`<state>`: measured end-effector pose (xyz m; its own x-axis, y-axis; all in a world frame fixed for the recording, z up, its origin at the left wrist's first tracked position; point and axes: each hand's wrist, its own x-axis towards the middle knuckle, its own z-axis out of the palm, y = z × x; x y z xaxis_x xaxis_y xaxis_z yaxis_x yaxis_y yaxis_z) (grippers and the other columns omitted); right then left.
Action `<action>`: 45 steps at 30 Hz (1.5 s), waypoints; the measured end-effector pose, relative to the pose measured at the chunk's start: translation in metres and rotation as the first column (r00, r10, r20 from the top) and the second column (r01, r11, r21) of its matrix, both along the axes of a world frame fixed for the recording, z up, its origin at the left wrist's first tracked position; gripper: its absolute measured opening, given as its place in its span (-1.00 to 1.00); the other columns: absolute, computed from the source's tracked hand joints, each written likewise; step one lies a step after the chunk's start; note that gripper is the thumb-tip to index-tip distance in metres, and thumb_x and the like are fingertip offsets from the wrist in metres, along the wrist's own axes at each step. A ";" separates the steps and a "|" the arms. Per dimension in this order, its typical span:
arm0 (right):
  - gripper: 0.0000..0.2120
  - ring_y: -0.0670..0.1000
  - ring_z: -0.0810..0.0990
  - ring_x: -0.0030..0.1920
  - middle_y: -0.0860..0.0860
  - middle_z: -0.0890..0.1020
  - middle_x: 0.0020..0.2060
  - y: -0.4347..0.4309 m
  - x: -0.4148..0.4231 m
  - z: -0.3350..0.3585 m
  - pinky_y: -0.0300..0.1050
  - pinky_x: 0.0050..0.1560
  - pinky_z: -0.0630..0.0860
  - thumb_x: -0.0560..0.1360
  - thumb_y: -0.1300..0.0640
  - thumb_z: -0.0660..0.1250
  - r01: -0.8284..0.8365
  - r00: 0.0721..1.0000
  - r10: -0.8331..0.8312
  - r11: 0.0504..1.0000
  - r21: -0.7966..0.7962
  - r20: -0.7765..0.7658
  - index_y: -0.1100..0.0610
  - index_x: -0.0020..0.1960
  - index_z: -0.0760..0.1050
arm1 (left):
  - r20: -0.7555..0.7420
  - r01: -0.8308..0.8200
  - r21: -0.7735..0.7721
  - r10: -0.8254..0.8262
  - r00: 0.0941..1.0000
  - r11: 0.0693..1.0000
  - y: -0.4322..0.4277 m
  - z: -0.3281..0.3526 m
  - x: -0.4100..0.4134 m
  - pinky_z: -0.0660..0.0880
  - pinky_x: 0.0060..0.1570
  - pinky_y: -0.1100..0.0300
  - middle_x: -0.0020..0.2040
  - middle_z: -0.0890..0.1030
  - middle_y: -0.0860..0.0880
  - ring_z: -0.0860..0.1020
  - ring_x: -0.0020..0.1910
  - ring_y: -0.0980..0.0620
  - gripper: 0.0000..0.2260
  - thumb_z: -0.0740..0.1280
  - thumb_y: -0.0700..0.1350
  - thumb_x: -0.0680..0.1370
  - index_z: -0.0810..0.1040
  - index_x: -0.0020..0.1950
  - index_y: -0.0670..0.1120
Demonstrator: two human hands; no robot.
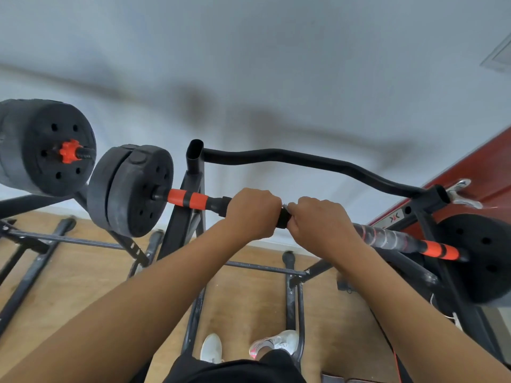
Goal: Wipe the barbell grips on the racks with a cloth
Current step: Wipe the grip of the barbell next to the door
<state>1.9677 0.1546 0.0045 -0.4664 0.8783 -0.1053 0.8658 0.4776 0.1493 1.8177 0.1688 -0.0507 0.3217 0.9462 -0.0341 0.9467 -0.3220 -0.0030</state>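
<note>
White wall (249, 51) behind, your left hand (253, 214) and right hand (318, 222) curl round the racked barbell (215, 203) mid-bar, apparently wiping; next, work the cloth (284, 218) toward the taped grip (387, 239).

Left hand (253, 212) and right hand (318, 222) curl round the barbell (188, 199) side by side — nearly touching — as it lies across the black rack (193, 164), plates (132, 189) at both ends.

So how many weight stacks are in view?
3: far-left stack; middle stack and right stack on the ends of the gripped bar. More may sit out of frame.
</note>
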 end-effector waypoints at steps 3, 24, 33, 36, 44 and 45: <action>-0.78 -0.06 0.31 -0.41 -0.06 0.38 -0.22 -0.006 -0.002 -0.004 -0.16 -0.41 0.16 0.65 0.07 0.15 0.002 1.000 -0.004 0.999 0.040 0.030 0.03 0.24 0.47 | 0.087 0.009 -0.376 0.026 0.996 0.927 0.025 0.015 -0.004 0.48 -0.34 0.20 -0.36 0.59 0.02 0.57 -0.41 0.06 -0.83 0.48 -0.03 0.50 0.54 -0.19 -0.04; -0.94 -0.13 0.60 -0.17 -0.20 0.62 -0.17 -0.020 0.044 -0.003 0.01 -0.07 0.66 0.59 -0.06 0.36 0.304 0.786 -0.375 0.927 -0.222 -0.492 -0.13 0.04 0.51 | 0.297 0.096 -0.631 0.124 0.947 0.770 0.049 0.013 -0.014 0.59 -0.33 0.21 -0.32 0.63 -0.06 0.58 -0.43 0.03 -0.74 0.52 -0.07 0.47 0.61 0.11 -0.10; -0.89 -0.06 0.60 -0.16 -0.11 0.65 -0.12 -0.017 0.025 -0.008 -0.12 -0.16 0.60 0.59 -0.05 0.34 0.319 0.821 -0.344 0.938 -0.132 -0.456 -0.08 0.06 0.45 | 0.209 0.023 -0.498 0.095 0.973 0.867 0.038 0.017 -0.011 0.51 -0.36 0.24 -0.31 0.64 0.01 0.60 -0.42 0.09 -0.74 0.51 0.04 0.45 0.59 0.05 -0.02; -0.87 -0.05 0.60 -0.20 -0.10 0.63 -0.16 -0.020 0.021 -0.012 -0.12 -0.21 0.61 0.59 -0.02 0.34 0.339 0.809 -0.347 0.935 -0.105 -0.474 -0.06 0.04 0.40 | 0.157 -0.005 -0.348 0.064 0.986 0.937 0.028 0.013 -0.010 0.49 -0.28 0.21 -0.26 0.60 0.03 0.59 -0.33 0.08 -0.73 0.50 0.07 0.45 0.55 0.06 0.03; -0.87 -0.07 0.58 -0.30 -0.11 0.57 -0.25 -0.043 0.012 -0.032 -0.08 -0.27 0.64 0.60 0.04 0.33 0.408 0.728 -0.366 0.911 -0.063 -0.579 -0.03 0.05 0.37 | 0.083 -0.064 0.064 0.059 0.995 0.996 -0.004 -0.008 -0.002 0.43 -0.20 0.15 -0.27 0.52 0.06 0.54 -0.28 0.04 -0.77 0.43 0.10 0.54 0.59 0.13 0.04; -0.88 -0.08 0.58 -0.30 -0.12 0.56 -0.24 -0.046 0.012 -0.034 -0.07 -0.26 0.65 0.60 0.04 0.32 0.409 0.715 -0.364 0.910 -0.066 -0.597 -0.03 0.06 0.37 | 0.083 -0.065 0.075 0.059 0.995 0.995 -0.006 -0.009 -0.002 0.42 -0.20 0.16 -0.29 0.49 0.07 0.53 -0.28 0.04 -0.78 0.42 0.10 0.54 0.58 0.10 0.04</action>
<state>1.9794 0.1084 -0.0296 -0.0342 0.9900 0.1368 0.8987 0.0903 -0.4291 1.8160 0.1626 -0.0596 0.2608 0.9633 0.0635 0.9631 -0.2641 0.0516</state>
